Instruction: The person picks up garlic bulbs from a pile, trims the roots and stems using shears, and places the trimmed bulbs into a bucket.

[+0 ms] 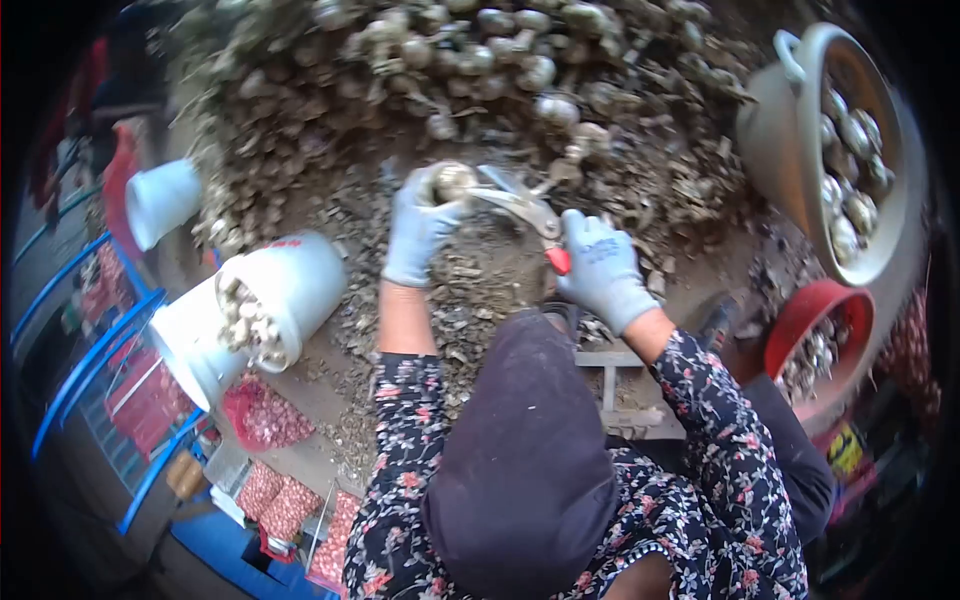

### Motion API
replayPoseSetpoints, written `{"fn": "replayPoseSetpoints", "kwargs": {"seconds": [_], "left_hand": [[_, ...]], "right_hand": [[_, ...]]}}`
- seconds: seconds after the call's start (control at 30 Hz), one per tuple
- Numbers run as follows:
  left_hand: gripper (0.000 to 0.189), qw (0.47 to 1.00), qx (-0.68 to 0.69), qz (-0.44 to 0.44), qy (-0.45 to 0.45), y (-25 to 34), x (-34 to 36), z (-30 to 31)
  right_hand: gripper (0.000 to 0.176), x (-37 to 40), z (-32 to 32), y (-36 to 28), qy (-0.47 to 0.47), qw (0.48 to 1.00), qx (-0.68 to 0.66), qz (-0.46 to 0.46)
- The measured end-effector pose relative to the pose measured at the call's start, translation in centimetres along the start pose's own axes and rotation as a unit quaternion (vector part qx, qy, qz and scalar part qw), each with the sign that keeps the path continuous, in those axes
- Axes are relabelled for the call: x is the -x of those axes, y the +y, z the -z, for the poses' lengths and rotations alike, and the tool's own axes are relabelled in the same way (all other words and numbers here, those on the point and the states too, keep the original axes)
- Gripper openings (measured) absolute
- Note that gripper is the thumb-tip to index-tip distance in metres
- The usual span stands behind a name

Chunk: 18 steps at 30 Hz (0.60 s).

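Down on the ground point(700, 285), the person sits among dry skins and trimmings that litter the dirt from the near side to the far one. The left hand point(418, 232), in a grey glove, is closed around a garlic bulb point(452, 182), lifted just in front of the big garlic heap point(480, 60) that fills the far edge of the ground. The right hand point(600, 268), gloved as well, grips the red handle of a pair of shears point(520, 205). The blades are parted and point at the bulb, right beside it.

At the left side a white bucket point(300, 280) lies tipped, with garlic showing in its mouth. A second white bucket point(160, 200) sits farther off, near the heap's left end. On the right edge a grey basin point(790, 130) holds trimmed bulbs, and a red bowl point(810, 305) below it holds more. Red mesh bags point(265, 415) lie at the near left corner beside blue crates point(90, 350). It looks like an outdoor work spot, cluttered all round.
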State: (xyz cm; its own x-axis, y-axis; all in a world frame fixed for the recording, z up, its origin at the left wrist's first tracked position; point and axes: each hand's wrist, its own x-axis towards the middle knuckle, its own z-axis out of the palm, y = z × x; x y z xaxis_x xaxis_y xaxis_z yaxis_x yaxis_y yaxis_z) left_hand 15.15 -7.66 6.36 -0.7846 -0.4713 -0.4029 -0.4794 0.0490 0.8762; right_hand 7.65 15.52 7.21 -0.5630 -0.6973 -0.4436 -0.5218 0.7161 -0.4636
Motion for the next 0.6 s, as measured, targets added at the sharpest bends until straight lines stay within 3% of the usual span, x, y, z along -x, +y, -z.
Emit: {"fn": "replayPoseSetpoints", "kwargs": {"seconds": [0.07, 0.13, 0.2, 0.27, 0.3, 0.33, 0.37, 0.4, 0.47, 0.5, 0.53, 0.6], "left_hand": [[0.032, 0.993, 0.074, 0.081, -0.049, 3.5, 1.5, -0.2], [0.028, 0.997, -0.016, -0.069, -0.023, 2.6, 1.8, -0.2], [0.041, 0.996, -0.041, -0.052, -0.062, 2.4, 2.0, 0.6], [0.041, 0.994, -0.043, 0.056, -0.084, 2.0, 2.1, 0.8], [0.041, 0.994, -0.093, -0.031, -0.041, 2.4, 2.5, 0.7], [0.041, 0.995, -0.091, -0.033, -0.035, 2.4, 2.7, 0.6], [0.040, 0.998, 0.066, -0.005, -0.019, 2.3, 2.6, 0.1], [0.040, 0.973, 0.228, 0.028, -0.010, 1.7, 2.7, -0.5], [0.037, 0.926, 0.377, -0.011, 0.017, 0.2, 2.5, -1.1], [0.036, 0.938, 0.345, -0.019, 0.021, -0.2, 2.1, -0.9], [0.037, 0.902, 0.432, -0.027, 0.003, -0.1, 2.1, -1.1], [0.041, 0.876, 0.481, 0.013, -0.026, -0.1, 2.2, -0.5]], "right_hand": [[0.050, -0.1, 0.6, -0.5, 0.050, 0.997, 0.007, 0.065], [0.049, -0.5, 0.1, -1.1, 0.051, 0.996, 0.014, 0.071], [0.045, -0.3, 0.1, -1.2, 0.008, 0.997, 0.008, 0.083], [0.040, -0.2, -0.3, -1.1, -0.024, 0.998, -0.017, 0.064], [0.036, -0.1, -0.2, -1.1, -0.026, 0.998, -0.044, 0.048], [0.032, -0.2, -0.2, -1.2, -0.029, 0.997, -0.071, 0.031], [0.032, -0.6, -0.7, -0.9, -0.027, 0.997, -0.070, 0.034], [0.031, -0.6, -1.0, -1.0, -0.015, 0.988, -0.152, 0.035], [0.031, 0.5, -1.5, -0.3, -0.001, 0.969, -0.249, 0.007], [0.035, 0.8, -0.7, -0.3, -0.036, 0.956, -0.292, 0.012], [0.038, 1.3, -0.6, -0.4, -0.058, 0.957, -0.285, -0.002], [0.041, 1.9, -0.7, -0.8, -0.069, 0.937, -0.343, -0.006]]}}
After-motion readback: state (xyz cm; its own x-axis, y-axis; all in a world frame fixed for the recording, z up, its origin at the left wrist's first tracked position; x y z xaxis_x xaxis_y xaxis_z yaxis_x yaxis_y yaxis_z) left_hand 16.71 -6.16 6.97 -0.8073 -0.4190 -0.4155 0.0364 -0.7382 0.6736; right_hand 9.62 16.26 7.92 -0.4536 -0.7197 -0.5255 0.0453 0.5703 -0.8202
